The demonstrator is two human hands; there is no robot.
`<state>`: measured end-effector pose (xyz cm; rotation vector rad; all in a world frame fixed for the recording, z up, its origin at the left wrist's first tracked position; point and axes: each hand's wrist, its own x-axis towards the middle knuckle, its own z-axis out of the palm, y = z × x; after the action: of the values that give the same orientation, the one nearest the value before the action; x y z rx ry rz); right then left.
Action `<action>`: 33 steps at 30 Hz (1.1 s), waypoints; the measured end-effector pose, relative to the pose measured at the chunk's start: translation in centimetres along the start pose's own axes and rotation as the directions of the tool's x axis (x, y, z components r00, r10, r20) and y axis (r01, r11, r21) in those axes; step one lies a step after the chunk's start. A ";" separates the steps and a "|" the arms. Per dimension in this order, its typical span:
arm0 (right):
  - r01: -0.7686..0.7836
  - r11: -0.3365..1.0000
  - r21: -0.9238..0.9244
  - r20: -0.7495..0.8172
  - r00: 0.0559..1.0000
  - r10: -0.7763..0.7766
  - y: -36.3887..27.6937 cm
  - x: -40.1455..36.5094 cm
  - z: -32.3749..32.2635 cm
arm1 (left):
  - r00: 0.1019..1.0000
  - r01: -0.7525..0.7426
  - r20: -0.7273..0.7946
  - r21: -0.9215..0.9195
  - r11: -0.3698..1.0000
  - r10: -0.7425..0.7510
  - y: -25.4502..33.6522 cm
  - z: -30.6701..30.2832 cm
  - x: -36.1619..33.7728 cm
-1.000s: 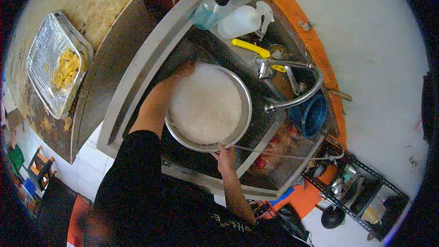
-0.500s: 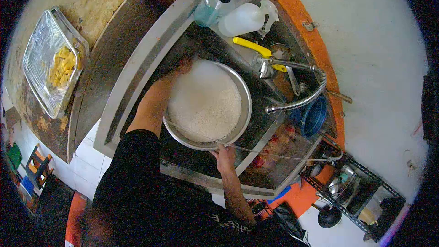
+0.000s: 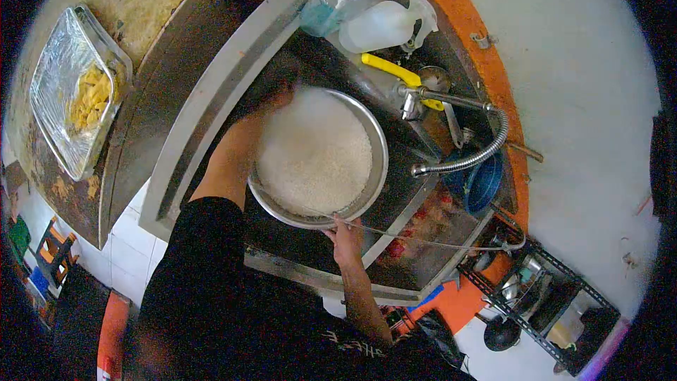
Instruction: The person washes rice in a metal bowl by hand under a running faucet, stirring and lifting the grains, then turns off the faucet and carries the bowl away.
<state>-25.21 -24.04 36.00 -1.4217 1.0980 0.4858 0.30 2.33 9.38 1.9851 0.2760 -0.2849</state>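
A round metal bowl [image 3: 381, 162] of white grains, probably rice, stands in the dark sink basin. The upper left of its contents looks white and cloudy. My left hand [image 3: 276, 102] is at the bowl's upper left rim; shadow and blur hide its fingers. At the near rim, my right hand [image 3: 345, 240] has its fingers pressed round the edge. A thin clear hose [image 3: 423, 241] runs past the right fingers and across the near side of the bowl.
Right of the bowl are a curved metal faucet [image 3: 462, 164], a yellow-handled tool [image 3: 388, 68] and a blue basket [image 3: 485, 180]. Spray bottles [image 3: 377, 27] stand at the top. A wrapped tray of yellow pieces [image 3: 90, 99] lies left; a metal rack [image 3: 543, 296] stands lower right.
The view has shifted slightly. Both hands remain at the bowl's rim, and the bowl sits almost as before.
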 end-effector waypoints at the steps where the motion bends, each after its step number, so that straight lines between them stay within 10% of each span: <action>1: -0.003 1.000 -0.003 0.009 1.000 0.003 -0.3 -0.1 0.2 | 1.000 -0.001 -0.001 -0.003 1.000 0.001 0.0 0.0 0.0; 33: 0.007 1.000 -0.010 0.003 1.000 -0.007 -1.8 -1.2 1.3 | 1.000 -0.004 -0.018 -0.007 1.000 0.003 -0.1 0.6 0.0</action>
<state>-23.91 -22.77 37.65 -1.4327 1.0887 0.4892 0.24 1.80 9.01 1.9821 0.2847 -0.2636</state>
